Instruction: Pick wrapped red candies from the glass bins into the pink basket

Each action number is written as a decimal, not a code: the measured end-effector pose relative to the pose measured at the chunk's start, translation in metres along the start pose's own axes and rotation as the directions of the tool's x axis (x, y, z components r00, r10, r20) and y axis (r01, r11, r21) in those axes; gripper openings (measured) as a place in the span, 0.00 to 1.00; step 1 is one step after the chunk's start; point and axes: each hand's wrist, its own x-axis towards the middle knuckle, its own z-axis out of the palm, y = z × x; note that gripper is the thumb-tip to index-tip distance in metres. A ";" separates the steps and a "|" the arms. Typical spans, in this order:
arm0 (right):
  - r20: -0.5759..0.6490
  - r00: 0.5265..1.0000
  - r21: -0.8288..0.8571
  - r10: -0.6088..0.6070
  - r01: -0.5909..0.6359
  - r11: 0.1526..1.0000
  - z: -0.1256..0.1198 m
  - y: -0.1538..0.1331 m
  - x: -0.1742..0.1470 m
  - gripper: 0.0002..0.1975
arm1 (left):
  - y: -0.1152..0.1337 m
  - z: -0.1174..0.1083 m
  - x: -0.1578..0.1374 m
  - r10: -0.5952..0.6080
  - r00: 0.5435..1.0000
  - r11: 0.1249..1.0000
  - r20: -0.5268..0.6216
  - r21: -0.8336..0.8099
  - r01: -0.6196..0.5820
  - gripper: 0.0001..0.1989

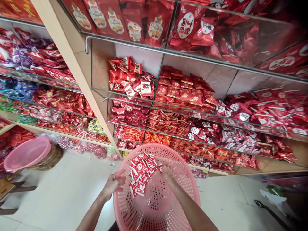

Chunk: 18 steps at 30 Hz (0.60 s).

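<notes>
Basket [183, 165], pink, perforated, before the shelves [89, 102]: probably light, slightly flexible; best held by the rim [115, 208], where the left grip [113, 184] clamps. Packets [141, 170], red, inside: likely light, slippery; pinch sealed edges. Right grip [167, 172]: blurred beside them, closure cannot be told.

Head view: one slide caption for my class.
Left hand on a pink basket, right hand inside it beside red packets.

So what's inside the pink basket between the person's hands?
Red-and-white packets, heaped toward the left of the pink basket, with the right hand at the heap's edge. Packets lower down are covered, so can't be seen.
</notes>
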 end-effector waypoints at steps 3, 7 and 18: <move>-0.007 1.000 -0.060 -0.026 0.026 0.998 -0.025 0.009 0.002 0.27 | 0.004 -0.001 -0.001 0.010 1.000 1.000 -0.005 0.004 -0.010 0.17; -0.007 0.952 -0.003 -0.305 0.305 0.952 -0.074 -0.003 0.009 0.24 | 0.014 0.000 -0.004 0.035 0.999 0.999 0.005 0.017 -0.035 0.17; 0.005 0.769 0.152 -0.640 0.632 0.760 -0.061 -0.076 0.052 0.19 | 0.013 0.000 -0.011 0.016 1.000 0.999 0.019 0.036 -0.017 0.16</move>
